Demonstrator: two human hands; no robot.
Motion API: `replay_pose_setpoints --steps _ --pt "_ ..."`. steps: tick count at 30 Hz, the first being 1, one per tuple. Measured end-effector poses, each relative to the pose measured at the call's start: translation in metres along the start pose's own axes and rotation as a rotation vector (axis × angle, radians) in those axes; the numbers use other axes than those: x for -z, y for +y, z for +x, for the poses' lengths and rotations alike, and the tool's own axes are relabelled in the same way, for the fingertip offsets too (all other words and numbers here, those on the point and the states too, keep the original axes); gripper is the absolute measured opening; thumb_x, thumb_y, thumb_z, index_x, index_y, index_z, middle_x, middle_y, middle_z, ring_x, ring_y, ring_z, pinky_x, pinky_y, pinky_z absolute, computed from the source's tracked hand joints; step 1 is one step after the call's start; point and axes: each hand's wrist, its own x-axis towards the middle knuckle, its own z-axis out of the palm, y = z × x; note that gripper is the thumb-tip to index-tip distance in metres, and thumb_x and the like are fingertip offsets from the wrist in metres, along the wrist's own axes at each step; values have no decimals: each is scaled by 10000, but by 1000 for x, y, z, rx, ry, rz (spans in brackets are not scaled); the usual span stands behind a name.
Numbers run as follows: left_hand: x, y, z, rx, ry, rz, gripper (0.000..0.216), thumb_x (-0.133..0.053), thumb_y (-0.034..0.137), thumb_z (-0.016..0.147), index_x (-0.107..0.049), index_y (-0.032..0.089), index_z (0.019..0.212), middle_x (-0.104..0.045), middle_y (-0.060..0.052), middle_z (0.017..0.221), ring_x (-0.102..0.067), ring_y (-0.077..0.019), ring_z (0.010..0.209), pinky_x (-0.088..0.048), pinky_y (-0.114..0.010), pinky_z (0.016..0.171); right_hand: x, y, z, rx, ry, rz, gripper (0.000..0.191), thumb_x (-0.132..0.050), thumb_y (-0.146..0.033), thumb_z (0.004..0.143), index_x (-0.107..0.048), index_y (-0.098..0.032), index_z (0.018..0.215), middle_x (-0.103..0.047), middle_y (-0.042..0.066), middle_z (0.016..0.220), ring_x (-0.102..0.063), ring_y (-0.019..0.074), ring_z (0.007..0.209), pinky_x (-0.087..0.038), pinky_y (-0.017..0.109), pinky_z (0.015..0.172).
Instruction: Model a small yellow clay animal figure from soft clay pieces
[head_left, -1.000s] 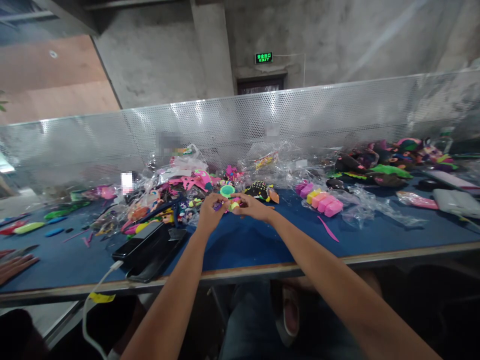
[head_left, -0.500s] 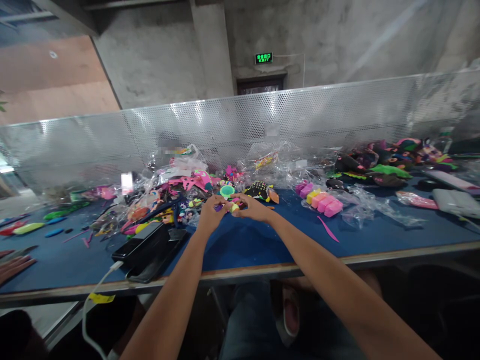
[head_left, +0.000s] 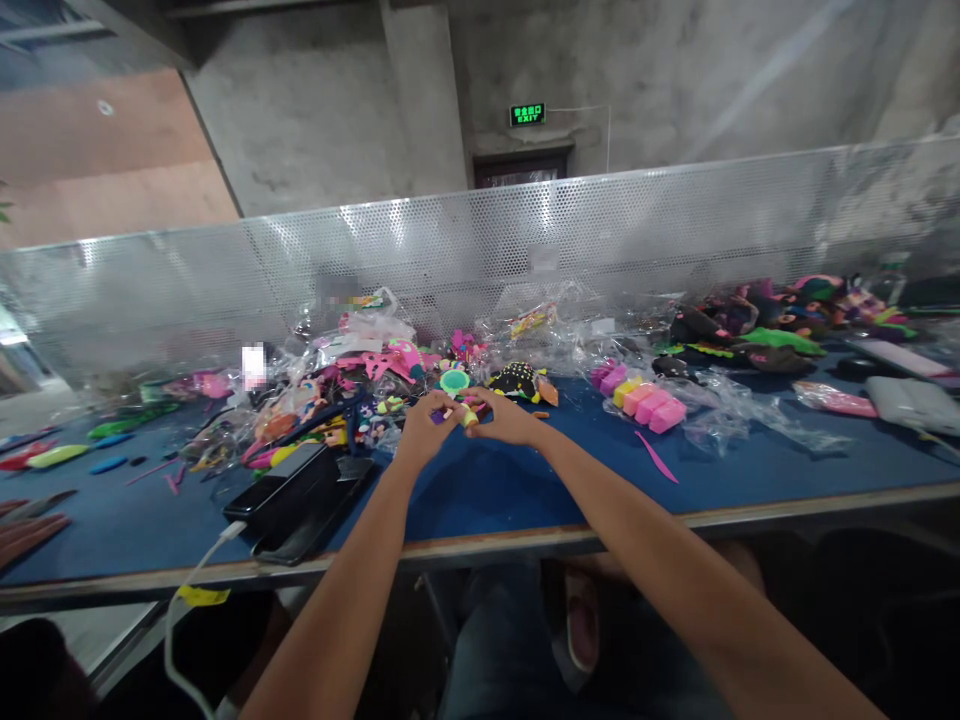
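Over the blue table my left hand (head_left: 426,427) and my right hand (head_left: 508,420) meet with bent fingers. Pinched in my right fingertips is a small pale-yellow piece (head_left: 469,416), which looks like modelling clay. My left fingers are closed right beside it, with a bit of purple showing at their tips; what they grip is partly hidden. Just beyond my hands is a small green-rimmed round dish (head_left: 454,382). A black clay figure with pale dots (head_left: 516,381) lies behind my right hand.
Colourful pieces and clear wrappers (head_left: 360,350) heap up at the back left. A black power bank (head_left: 281,490) with a white cable lies left of my arm. Pink and yellow clay blocks (head_left: 651,405) and a pink knife-like tool (head_left: 657,458) lie right. Another person's hand (head_left: 30,535) rests at far left.
My fingers have shifted slightly around the yellow piece, which now shows a little differently between my fingertips. My arms and the things on the table stay in place.
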Motion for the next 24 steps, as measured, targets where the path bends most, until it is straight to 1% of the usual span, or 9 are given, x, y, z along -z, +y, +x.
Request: replay_pose_setpoints --steps 4,8,11,14,21,23,24 --pt "0 1 0 9 -8 7 182 -596 349 770 -642 173 778 -644 -41 829 -579 -173 829 -424 -301 806 0 -2 0 4 8 -9 678 -698 -231 650 -468 -167 1284 -573 87 1141 -564 183 953 -435 339 874" --pt "0 2 0 -1 -23 -11 189 -586 358 774 -624 173 762 -616 -31 810 -566 -159 790 -422 -284 774 0 -4 -1 35 12 -39 672 -698 -217 647 -479 -191 1282 -560 91 1199 -568 191 960 -442 344 868" --pt "-1 2 0 -1 -37 -14 171 -582 338 775 -614 171 751 -600 -23 791 -556 -154 782 -414 -276 766 0 -6 -1 52 6 -47 662 -699 -218 652 -487 -192 1278 -566 92 1194 -570 195 961 -448 347 863" --pt "-2 1 0 14 -32 -48 168 -577 330 781 -619 168 793 -608 -26 804 -553 -149 766 -413 -271 752 0 -6 -1 52 15 -53 658 -699 -232 660 -484 -181 1280 -575 94 1167 -570 192 953 -451 347 859" --pt "-3 0 1 21 -3 -93 192 -600 366 769 -616 175 758 -608 -24 794 -554 -149 762 -413 -266 742 -2 -3 -2 52 9 -51 639 -688 -206 664 -493 -182 1272 -607 75 1092 -578 180 902 -454 340 846" --pt "-2 1 2 65 49 -141 195 -596 368 777 -629 178 806 -619 -24 818 -558 -145 772 -415 -256 740 -2 -2 -2 58 26 -37 624 -688 -237 682 -492 -185 1272 -606 77 1100 -579 183 914 -449 344 857" --pt "-1 2 3 114 95 -180 202 -589 368 785 -633 180 842 -623 -25 835 -559 -141 773 -418 -248 729 -2 -1 -1 60 45 -30 614 -688 -258 692 -493 -186 1269 -606 77 1103 -580 185 922 -444 347 867"
